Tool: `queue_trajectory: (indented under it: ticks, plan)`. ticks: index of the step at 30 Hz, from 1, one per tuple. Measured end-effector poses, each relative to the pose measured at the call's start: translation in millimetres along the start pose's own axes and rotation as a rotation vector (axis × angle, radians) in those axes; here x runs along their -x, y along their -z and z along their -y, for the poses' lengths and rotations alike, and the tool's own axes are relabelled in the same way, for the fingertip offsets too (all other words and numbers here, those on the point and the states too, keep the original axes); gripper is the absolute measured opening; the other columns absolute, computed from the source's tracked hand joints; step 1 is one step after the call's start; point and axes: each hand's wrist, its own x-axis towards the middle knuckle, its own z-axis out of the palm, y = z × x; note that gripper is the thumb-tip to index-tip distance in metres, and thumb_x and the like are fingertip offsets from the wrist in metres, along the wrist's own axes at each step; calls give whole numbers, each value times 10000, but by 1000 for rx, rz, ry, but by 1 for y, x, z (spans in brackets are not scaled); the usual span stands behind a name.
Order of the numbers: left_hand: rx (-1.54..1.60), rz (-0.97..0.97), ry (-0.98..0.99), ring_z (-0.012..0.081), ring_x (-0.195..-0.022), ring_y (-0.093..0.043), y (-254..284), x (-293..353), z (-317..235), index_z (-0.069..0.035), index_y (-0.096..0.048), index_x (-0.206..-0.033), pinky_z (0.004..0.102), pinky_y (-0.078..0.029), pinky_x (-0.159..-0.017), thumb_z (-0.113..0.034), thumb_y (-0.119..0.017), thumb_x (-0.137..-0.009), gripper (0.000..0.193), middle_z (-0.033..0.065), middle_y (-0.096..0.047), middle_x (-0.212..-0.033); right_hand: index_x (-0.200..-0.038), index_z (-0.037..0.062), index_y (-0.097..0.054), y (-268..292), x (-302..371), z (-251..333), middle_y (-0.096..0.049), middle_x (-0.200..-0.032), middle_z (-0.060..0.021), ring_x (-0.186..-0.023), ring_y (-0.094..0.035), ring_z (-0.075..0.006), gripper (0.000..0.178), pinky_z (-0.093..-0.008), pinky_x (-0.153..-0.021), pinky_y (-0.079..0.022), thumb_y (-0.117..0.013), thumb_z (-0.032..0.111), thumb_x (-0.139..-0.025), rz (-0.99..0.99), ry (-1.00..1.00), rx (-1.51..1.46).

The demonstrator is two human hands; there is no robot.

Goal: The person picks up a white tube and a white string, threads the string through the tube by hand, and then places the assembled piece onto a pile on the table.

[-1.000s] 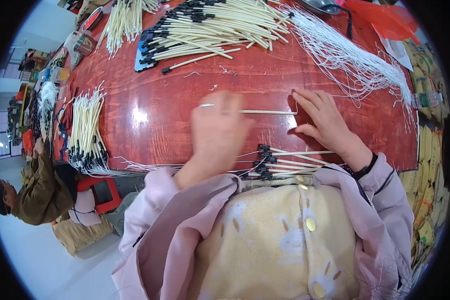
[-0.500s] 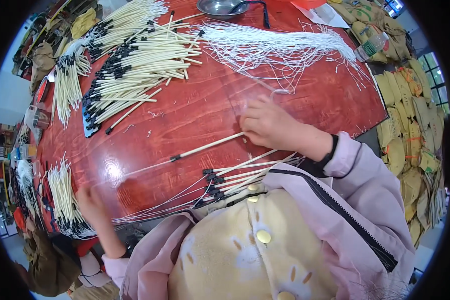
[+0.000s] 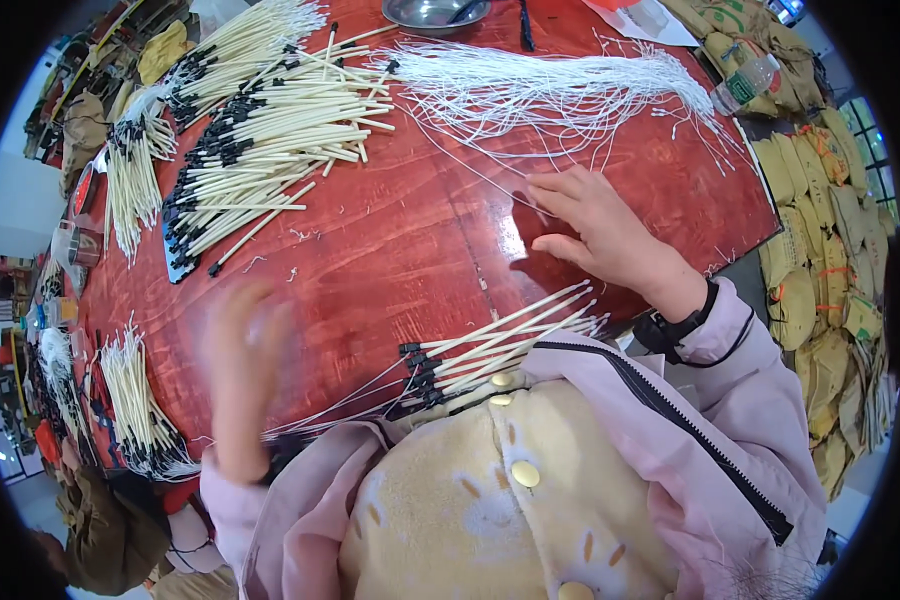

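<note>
Head view, hands (image 3: 602, 228) over red table (image 3: 400, 220), sacks (image 3: 795, 295) stacked right

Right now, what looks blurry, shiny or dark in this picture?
In the head view, the left hand is blurred, the right hand clearer; same view, white glare on the red table beside the right fingertips; same view, black corners around the fisheye circle.

Nothing legible: only a green label (image 3: 741, 89) on the clear bottle (image 3: 758, 76), its print too small.
</note>
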Motion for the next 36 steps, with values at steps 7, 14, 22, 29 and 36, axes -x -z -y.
queue_trajectory:
  ticks: [7,14,22,29,36]
  plan:
    - [48,233,-563,382,-942,-685,-140,-123,-95,-51,-615,-1122,480,-571,-771,-125,-624,-917,218,180,-592,-1102,-1297,-66,-613,-19,4,26,-575,-1412,-157,-1205,-532,-338,700,-450,-1043,-415,-788,410,-814,56,-79,107]
    - [21,318,-494,407,-845,-687,-167,-146,-110,-41,-563,-1061,522,-559,-726,-138,-646,-907,200,207,-582,-1100,-1255,-72,-640,-8,8,15,-581,-1406,-153,-1186,-533,-333,677,-448,-1048,-415,-790,408,-801,105,-36,106]
    - [76,215,-460,404,-887,-681,-144,-136,-99,-45,-549,-1079,521,-566,-746,-135,-655,-894,232,194,-587,-1068,-1226,-69,-649,-17,8,18,-602,-1375,-151,-1162,-544,-335,644,-448,-1033,-428,-807,370,-781,25,-45,89]
    - [-52,-9,-661,332,-944,-670,-168,-160,-80,-33,-607,-1047,460,-576,-765,-136,-606,-891,187,142,-616,-1026,-1215,-69,-646,-22,9,20,-612,-1357,-148,-1134,-559,-338,621,-447,-1014,-448,-809,343,-781,-24,-21,63]
    - [-147,153,-359,382,-875,-688,-117,-108,-78,-56,-609,-1001,501,-522,-782,-167,-649,-928,140,163,-687,-869,-1193,-50,-665,-24,4,11,-622,-1365,-130,-1124,-568,-336,581,-443,-1005,-456,-816,319,-771,-45,14,47]
